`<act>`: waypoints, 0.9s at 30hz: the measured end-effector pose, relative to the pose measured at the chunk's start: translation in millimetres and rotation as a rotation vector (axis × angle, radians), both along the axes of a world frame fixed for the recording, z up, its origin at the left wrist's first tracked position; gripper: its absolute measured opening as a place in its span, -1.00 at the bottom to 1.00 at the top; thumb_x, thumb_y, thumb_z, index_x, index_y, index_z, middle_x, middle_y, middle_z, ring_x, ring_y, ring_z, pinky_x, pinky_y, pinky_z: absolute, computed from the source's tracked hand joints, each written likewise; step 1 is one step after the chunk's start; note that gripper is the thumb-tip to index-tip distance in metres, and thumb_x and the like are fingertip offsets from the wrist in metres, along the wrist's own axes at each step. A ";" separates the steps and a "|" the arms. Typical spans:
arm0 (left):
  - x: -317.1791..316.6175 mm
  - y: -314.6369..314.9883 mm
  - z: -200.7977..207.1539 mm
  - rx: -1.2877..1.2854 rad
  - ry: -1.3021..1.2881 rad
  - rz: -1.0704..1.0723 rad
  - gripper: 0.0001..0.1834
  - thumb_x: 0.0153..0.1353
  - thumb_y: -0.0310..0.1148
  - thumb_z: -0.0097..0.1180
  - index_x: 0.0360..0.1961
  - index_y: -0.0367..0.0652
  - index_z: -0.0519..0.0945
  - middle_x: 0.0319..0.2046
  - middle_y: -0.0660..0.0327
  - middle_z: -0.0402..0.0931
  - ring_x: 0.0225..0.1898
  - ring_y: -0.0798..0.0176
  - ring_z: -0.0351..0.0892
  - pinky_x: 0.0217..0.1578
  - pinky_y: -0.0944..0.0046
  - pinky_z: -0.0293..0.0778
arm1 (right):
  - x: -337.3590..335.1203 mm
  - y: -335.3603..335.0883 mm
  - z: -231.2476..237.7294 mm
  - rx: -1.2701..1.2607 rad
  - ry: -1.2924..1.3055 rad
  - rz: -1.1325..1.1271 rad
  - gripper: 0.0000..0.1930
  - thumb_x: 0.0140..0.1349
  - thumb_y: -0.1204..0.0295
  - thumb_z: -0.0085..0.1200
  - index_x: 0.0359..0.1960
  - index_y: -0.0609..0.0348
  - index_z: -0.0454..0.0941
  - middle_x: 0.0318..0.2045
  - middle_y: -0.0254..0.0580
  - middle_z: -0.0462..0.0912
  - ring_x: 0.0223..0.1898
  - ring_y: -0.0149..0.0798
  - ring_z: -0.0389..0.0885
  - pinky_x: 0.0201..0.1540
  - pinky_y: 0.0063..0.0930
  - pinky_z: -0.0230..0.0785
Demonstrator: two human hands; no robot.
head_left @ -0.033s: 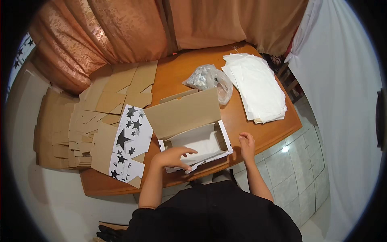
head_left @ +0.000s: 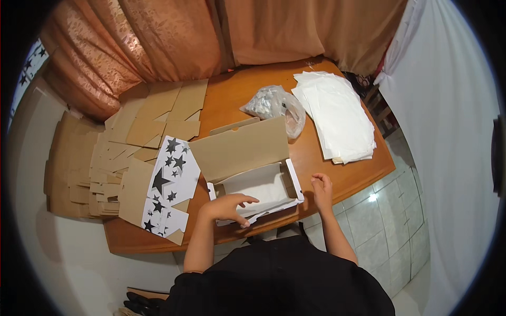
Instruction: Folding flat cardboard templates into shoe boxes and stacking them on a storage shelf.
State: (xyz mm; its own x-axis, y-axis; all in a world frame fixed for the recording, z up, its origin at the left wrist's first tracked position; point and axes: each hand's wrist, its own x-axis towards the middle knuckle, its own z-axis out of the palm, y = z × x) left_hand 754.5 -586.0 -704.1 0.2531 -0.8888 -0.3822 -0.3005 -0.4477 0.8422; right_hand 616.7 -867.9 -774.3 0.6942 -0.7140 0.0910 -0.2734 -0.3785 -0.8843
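A small cardboard box (head_left: 238, 146), white outside and brown inside, stands on the table with its lid raised at the back. White paper (head_left: 261, 185) lines its inside. My left hand (head_left: 226, 207) is over the box's front left corner, thumb and fingers spread, with nothing seen in it; whether it touches the front wall I cannot tell. Just off the box's right end is my right hand (head_left: 321, 187), fingers loosely bent, thumb apart, holding nothing that shows.
Flat cardboard blanks (head_left: 153, 124) lie stacked on the left, beside a white blank with black stars (head_left: 176, 163). Behind the box sits a clear plastic bag (head_left: 271, 102) with silvery contents. White paper sheets (head_left: 337, 116) are piled at the right. Curtains (head_left: 279, 31) hang behind the table.
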 end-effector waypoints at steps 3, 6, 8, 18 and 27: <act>-15.2 -4.3 -13.3 -0.040 0.019 0.113 -0.27 -0.23 -0.24 0.42 0.08 0.01 0.47 -0.06 0.12 0.48 -0.10 0.17 0.47 -0.08 0.19 0.40 | 23.1 -13.9 1.3 -0.012 -0.022 0.111 -0.79 0.07 0.33 0.04 -0.27 0.09 0.54 -0.23 -0.20 0.53 -0.06 -0.12 0.41 0.02 -0.30 0.20; -18.7 -15.2 -15.4 0.128 0.113 0.121 -0.51 -0.17 -0.28 0.35 -0.11 -0.04 0.59 -0.20 0.12 0.55 -0.18 0.16 0.52 -0.13 0.21 0.42 | 51.3 -29.1 7.9 -0.007 -0.035 0.208 -0.81 0.04 0.34 0.05 -0.28 0.05 0.54 -0.24 -0.21 0.53 -0.06 -0.12 0.41 0.03 -0.28 0.16; -18.9 -21.1 -11.3 0.013 -0.163 0.243 -0.70 -0.13 -0.31 0.29 -0.29 -0.09 0.64 -0.32 0.12 0.57 -0.24 0.12 0.54 -0.18 0.22 0.43 | 74.4 -39.6 11.9 0.005 -0.037 0.266 -0.82 0.04 0.35 0.05 -0.29 0.04 0.54 -0.25 -0.22 0.53 -0.07 -0.13 0.42 0.04 -0.24 0.13; -53.5 -66.0 -3.0 0.161 -0.307 0.554 -0.77 -0.10 -0.27 0.26 -0.36 -0.06 0.64 -0.37 0.16 0.55 -0.26 0.08 0.53 -0.18 0.17 0.40 | 231.8 -99.3 -20.2 -0.515 0.090 0.531 -0.85 0.08 0.29 0.05 -0.33 -0.04 0.58 -0.20 -0.38 0.56 0.01 -0.26 0.37 0.11 0.07 -0.07; -66.9 -98.0 -28.7 0.198 -0.879 1.043 -0.90 0.06 -0.31 0.14 -0.38 -0.01 0.55 -0.29 0.28 0.40 -0.13 0.21 0.37 -0.03 0.02 0.12 | 280.1 -106.9 -18.7 -0.975 0.364 0.645 -0.69 0.09 0.36 0.00 -0.08 -0.01 0.43 0.02 -0.14 0.35 0.17 -0.01 0.19 0.17 0.40 -0.13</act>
State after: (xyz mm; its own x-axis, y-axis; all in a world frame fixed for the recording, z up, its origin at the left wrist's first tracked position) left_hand 687.6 -684.0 -732.8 0.9842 -0.0899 0.1523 -0.1499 -0.8812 0.4483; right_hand 896.7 -974.8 -792.9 0.9921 0.0289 0.1222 0.0372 -0.9971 -0.0660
